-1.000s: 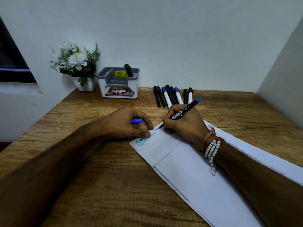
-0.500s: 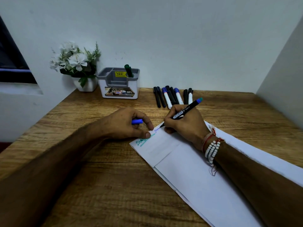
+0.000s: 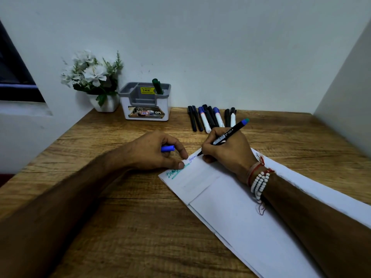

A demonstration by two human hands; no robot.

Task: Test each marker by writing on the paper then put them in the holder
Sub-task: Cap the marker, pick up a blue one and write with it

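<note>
My right hand grips a black marker with a blue end, its tip touching the top corner of the white paper beside small blue writing. Green scribbles sit lower on that corner. My left hand holds the blue cap in curled fingers, while its thumb and forefinger press the paper's corner. Several markers lie in a row at the back of the wooden desk. The grey and white holder stands at the back left with one green marker in it.
A white pot of white flowers stands left of the holder against the wall. Walls close off the desk at the back and right. The desk's left edge runs diagonally near my left forearm.
My right hand has edged the marker slightly right along the line of blue writing. My left hand stays put on the paper's corner.
</note>
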